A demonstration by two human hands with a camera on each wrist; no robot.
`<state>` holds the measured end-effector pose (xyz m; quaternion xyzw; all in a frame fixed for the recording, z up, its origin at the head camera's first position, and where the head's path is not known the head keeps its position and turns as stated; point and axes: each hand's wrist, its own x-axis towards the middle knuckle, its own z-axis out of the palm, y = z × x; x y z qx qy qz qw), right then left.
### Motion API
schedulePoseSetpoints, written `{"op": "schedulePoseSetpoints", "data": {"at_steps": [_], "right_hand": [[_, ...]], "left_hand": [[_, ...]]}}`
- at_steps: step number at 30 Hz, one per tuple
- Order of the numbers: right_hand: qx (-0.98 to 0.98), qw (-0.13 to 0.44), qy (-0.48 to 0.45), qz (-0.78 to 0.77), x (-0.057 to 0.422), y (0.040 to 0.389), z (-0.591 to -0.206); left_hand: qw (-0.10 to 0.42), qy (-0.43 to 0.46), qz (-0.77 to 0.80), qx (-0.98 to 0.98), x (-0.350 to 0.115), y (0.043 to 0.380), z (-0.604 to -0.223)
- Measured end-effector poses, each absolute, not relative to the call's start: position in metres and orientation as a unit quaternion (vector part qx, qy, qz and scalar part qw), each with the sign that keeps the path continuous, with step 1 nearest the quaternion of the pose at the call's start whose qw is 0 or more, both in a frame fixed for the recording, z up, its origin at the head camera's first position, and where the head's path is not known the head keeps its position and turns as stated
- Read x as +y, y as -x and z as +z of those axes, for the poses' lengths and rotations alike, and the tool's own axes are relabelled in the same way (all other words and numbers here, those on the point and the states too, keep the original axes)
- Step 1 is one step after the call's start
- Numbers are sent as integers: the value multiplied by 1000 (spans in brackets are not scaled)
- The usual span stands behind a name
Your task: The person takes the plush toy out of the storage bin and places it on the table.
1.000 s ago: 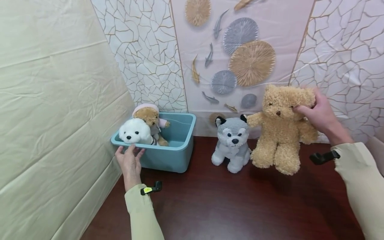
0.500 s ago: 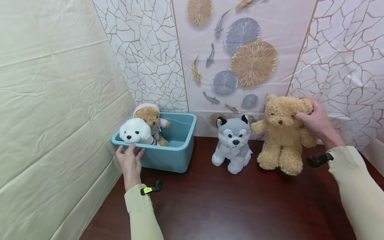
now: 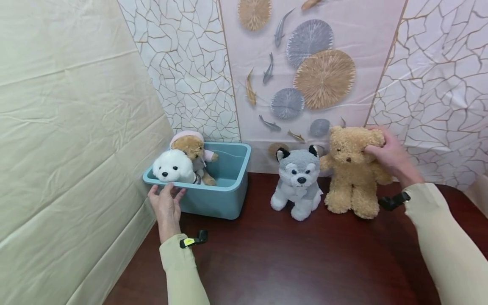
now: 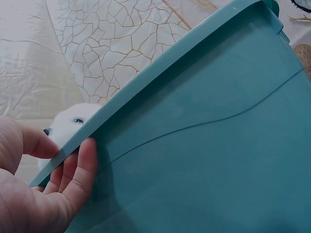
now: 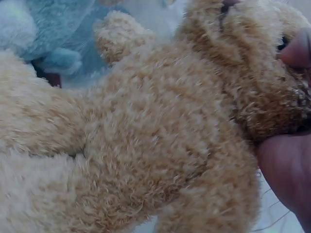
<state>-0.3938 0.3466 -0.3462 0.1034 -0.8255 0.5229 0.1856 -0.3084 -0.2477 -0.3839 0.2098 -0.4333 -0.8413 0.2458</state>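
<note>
My right hand (image 3: 392, 154) grips a tan teddy bear (image 3: 352, 180) by the side of its head, thumb on the face. The bear is upright, its feet close over the table, right beside a grey-and-white husky plush (image 3: 299, 182). In the right wrist view the bear's furry body (image 5: 160, 126) fills most of the picture. At the left, my left hand (image 3: 167, 207) pinches the front rim of a blue-green plastic bin (image 3: 213, 203); the left wrist view shows thumb above and fingers under the rim. Inside the bin sit a white plush dog (image 3: 173, 166) and a brown plush in a pink hood (image 3: 190, 148).
The dark red-brown table (image 3: 274, 258) runs up to a patterned cloth backdrop (image 3: 263, 55). A cream cloth wall (image 3: 76, 140) rises close along the left, beside the bin. The husky stands between bin and bear.
My right hand has lowered the teddy bear and then brought it left, nearer the husky. The left hand has stayed at the bin's rim.
</note>
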Motion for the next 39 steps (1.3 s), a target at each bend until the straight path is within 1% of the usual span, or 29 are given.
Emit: {"op": "schedulePoseSetpoints", "data": {"at_steps": [3,7,15,22,26,30,35,39], "right_hand": [[-825,159,-115,531,348,398,-355],[-814,152,-127,546,350,403,-366],[-793,184,-146,563,341,408,-374],[-792,138,-156,574,329,409,-376],[-795,139,-159,568,333,409,-379],[-821,146,-149,532,339,405,-379],[-865,133,-126,467,346,399,-373],[-878,136,-128,441,348,396,-368]], "left_hand": [[248,-212,-842,-429,-248,308,-384],[245,-213,-842,-431,-249,308,-384],[246,-203,-839,-440,-248,307,-382],[242,-208,-839,-441,-247,306,-383],[239,-205,-840,-442,-247,305,-384],[238,-200,-841,-443,-248,306,-384],[239,-199,-842,-442,-249,306,-384],[243,-198,-843,-437,-249,306,-385]]}}
